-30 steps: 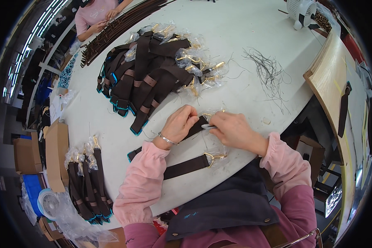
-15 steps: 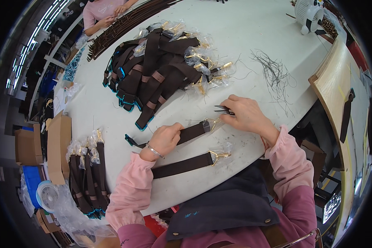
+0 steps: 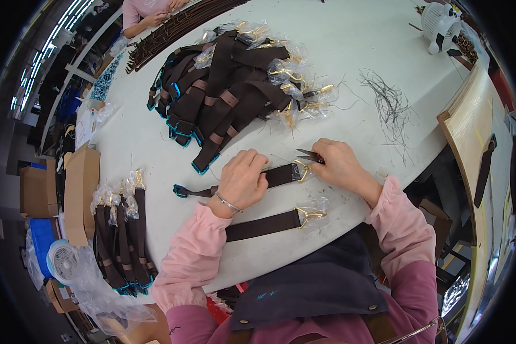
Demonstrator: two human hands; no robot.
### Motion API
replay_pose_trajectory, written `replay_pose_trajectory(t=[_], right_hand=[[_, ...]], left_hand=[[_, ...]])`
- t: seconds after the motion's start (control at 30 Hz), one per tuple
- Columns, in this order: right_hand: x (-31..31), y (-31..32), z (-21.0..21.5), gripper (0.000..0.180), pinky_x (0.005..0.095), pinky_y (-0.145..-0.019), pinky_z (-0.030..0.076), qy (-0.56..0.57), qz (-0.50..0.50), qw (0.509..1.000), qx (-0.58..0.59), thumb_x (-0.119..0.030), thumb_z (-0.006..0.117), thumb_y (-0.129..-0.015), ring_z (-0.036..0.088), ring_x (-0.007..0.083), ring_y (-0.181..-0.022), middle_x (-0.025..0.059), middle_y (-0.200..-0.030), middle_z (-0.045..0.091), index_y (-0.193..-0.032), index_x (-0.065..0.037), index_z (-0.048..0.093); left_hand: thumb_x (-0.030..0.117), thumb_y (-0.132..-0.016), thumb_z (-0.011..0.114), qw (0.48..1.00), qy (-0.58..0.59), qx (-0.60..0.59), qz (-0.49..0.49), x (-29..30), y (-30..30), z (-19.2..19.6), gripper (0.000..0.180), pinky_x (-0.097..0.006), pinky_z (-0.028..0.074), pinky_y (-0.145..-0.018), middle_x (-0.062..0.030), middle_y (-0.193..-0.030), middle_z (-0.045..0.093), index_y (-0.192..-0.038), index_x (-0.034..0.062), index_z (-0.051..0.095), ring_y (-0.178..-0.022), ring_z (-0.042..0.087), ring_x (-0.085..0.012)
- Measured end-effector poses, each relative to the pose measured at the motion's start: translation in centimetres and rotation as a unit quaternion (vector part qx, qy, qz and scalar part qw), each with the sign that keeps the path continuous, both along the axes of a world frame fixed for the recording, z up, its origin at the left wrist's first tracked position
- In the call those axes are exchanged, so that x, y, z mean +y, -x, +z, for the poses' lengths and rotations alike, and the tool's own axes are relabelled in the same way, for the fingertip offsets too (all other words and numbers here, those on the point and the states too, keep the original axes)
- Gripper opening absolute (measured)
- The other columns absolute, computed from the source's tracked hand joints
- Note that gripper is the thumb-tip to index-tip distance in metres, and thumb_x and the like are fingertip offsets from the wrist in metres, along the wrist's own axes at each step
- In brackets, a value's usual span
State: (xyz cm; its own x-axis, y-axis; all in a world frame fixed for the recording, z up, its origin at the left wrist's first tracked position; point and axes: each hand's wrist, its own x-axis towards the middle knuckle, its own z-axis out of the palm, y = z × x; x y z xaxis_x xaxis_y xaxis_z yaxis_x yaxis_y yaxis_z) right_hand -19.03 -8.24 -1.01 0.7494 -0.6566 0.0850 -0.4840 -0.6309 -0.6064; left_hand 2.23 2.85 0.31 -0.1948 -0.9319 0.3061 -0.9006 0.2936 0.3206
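Note:
A dark brown webbing strap [image 3: 282,176] lies across the white table, with a gold snap hook in clear wrap at its right end and a blue-edged end [image 3: 180,191] at its left. Over its middle is my left hand [image 3: 242,180], fingers curled and closed on it. My right hand [image 3: 339,166], beside the gold hook, is closed around small dark thread snips [image 3: 311,156] whose blades point left. Loose thread shows between the hands. Nearer me lies a second brown strap [image 3: 264,226], its gold hook [image 3: 309,214] wrapped in plastic.
A heap of similar straps [image 3: 218,97] lies farther back, with a tangle of cut threads [image 3: 387,100] to its right. More straps [image 3: 123,241] hang over the left table edge. A white fan [image 3: 438,26] stands far right; another person's hands [image 3: 157,17] are far left.
My left hand has moved right and up along the strap. My right hand with the snips has lowered slightly. The whole view has shifted a little.

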Motion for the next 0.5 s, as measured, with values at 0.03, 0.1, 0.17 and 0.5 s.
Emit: replay_pose_trajectory(t=[0.03, 0.1, 0.17, 0.5], right_hand=[[0.0, -0.1, 0.1, 0.015, 0.0408, -0.063, 0.046, 0.001, 0.001, 1.0, -0.002, -0.01, 0.059, -0.068, 0.058, 0.0324, -0.071, 0.0136, -0.074, 0.059, -0.078, 0.001, 0.059], [0.1, -0.3, -0.2, 0.018, 0.0402, -0.062, 0.046, -0.007, 0.024, 0.999, -0.046, -0.007, 0.06, -0.066, 0.059, 0.0317, -0.071, 0.0123, -0.077, 0.059, -0.083, 0.0, 0.059], [0.2, -0.2, -0.2, 0.021, 0.0394, -0.06, 0.047, 0.011, 0.038, 0.997, -0.059, -0.006, 0.061, -0.066, 0.059, 0.0301, -0.071, 0.0108, -0.081, 0.058, -0.087, -0.002, 0.059], [-0.4, 2.0, 1.1, 0.022, 0.037, -0.055, 0.046, 0.169, 0.13, 0.977, 0.021, -0.006, 0.06, -0.066, 0.057, 0.0239, -0.072, 0.0062, -0.085, 0.05, -0.088, -0.007, 0.055]], left_hand=[[0.011, -0.074, 0.06, 0.997, -0.059, 0.042, 0.005, -0.4, 0.6, 0.2, 0.029, -0.038, 0.046, -0.063, -0.0126, -0.088, 0.055, -0.101, 0.0055, 0.049, -0.074, 0.056, -0.03], [0.014, -0.074, 0.062, 0.976, -0.176, 0.126, 0.014, -1.1, 1.8, 0.2, 0.036, -0.04, 0.046, -0.068, -0.0135, -0.098, 0.055, -0.106, 0.0053, 0.048, -0.082, 0.059, -0.0315], [0.02, -0.075, 0.065, 0.975, -0.193, 0.109, 0.014, -1.4, 1.9, -0.7, 0.042, -0.039, 0.046, -0.07, -0.012, -0.104, 0.057, -0.11, 0.0066, 0.047, -0.086, 0.059, -0.0311], [0.022, -0.077, 0.065, 0.966, -0.251, 0.057, 0.025, -2.0, 2.3, -0.7, 0.043, -0.04, 0.046, -0.072, -0.0115, -0.109, 0.057, -0.112, 0.0084, 0.044, -0.088, 0.06, -0.0307]])
